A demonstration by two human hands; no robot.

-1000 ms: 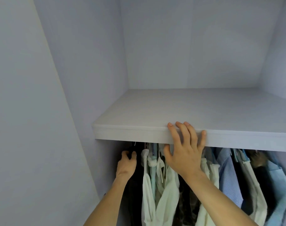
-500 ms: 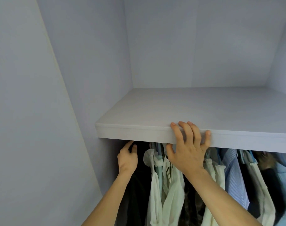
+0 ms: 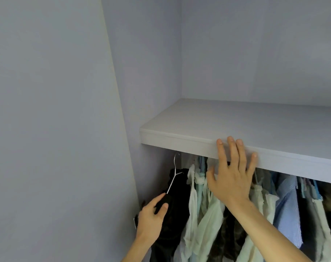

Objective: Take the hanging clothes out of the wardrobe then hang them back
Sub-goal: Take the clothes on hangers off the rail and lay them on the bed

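Black garment (image 3: 177,214) in left hand (image 3: 151,218); right hand (image 3: 230,178) touches shelf edge (image 3: 179,143).

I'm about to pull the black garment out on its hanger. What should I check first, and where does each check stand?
1. Left hand has a grip on the black garment at the hanger's end: ok.
2. White hanger hook is off the rail: cannot tell, the shelf hides the rail.
3. Hanger is level: not ok, it tilts, with one arm dipping toward the left hand.
4. Right hand is braced on the shelf edge with straight fingers: ok.
5. Garment is free of the pale green clothes beside it: cannot tell, they hang close.
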